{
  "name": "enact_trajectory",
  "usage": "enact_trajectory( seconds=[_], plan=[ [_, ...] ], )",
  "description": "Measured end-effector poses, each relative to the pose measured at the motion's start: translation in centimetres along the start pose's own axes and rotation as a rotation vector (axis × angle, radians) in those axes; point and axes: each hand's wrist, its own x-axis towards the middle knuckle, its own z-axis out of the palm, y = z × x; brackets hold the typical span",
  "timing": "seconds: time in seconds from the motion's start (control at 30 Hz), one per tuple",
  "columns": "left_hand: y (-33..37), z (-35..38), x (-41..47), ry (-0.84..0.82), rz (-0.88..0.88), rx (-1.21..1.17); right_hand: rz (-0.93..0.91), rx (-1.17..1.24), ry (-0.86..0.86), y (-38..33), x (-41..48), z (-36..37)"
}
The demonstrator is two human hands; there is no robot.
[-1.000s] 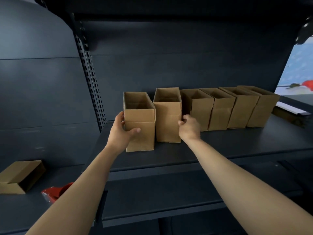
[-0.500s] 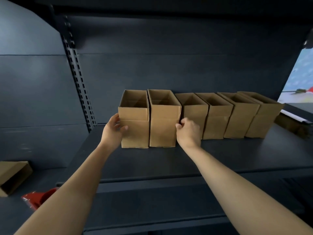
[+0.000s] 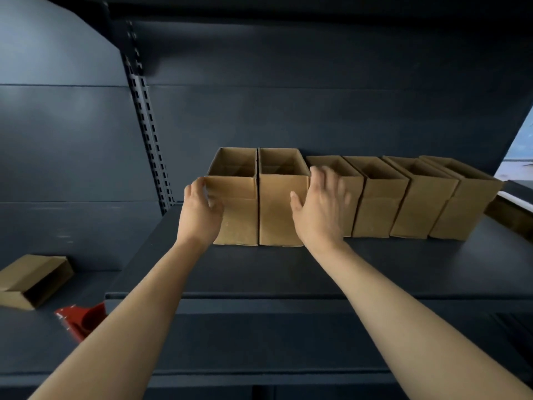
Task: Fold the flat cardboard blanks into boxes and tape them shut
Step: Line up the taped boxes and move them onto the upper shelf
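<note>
Several open-topped cardboard boxes stand in a row on a dark shelf (image 3: 288,272). The leftmost box (image 3: 239,209) stands flush against the second box (image 3: 281,209). My left hand (image 3: 199,212) curls round the leftmost box's left front corner, thumb on its front face. My right hand (image 3: 320,206) is spread with straight fingers in front of the gap between the second box and the third box (image 3: 353,180); it is motion-blurred and holds nothing. Further boxes (image 3: 421,203) run off to the right.
A cardboard box lying on its side (image 3: 31,281) and a red tape dispenser (image 3: 80,321) sit on the lower surface at left. A slotted upright rail (image 3: 147,134) runs up the back panel. The shelf's front edge (image 3: 259,297) lies below my forearms.
The leftmost box has been pushed right, up against the second box. My right hand has let go of the second box's corner and opened. The view has shifted slightly.
</note>
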Motion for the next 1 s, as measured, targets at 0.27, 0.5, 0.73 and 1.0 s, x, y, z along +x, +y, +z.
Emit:
enact_trajectory(
  seconds=[0.27,0.5,0.73,1.0],
  plan=[
    [2.4,-4.9,-2.1,0.145,0.303,0.281,-0.270,-0.053,0.144,-5.1,-1.1,-2.3],
    [0.1,-12.5,-4.1,0.260,0.569,0.535,-0.419,-0.071,0.241,-13.1,-4.3,-3.0],
    [-5.4,-24.9,-6.4,0.349,0.707,0.704,-0.503,-0.059,0.267,-25.6,-10.1,-2.2],
    [-14.0,-34.6,-6.8,0.377,0.676,0.744,-0.562,-0.036,0.222,-36.8,-15.0,2.0]
  ],
)
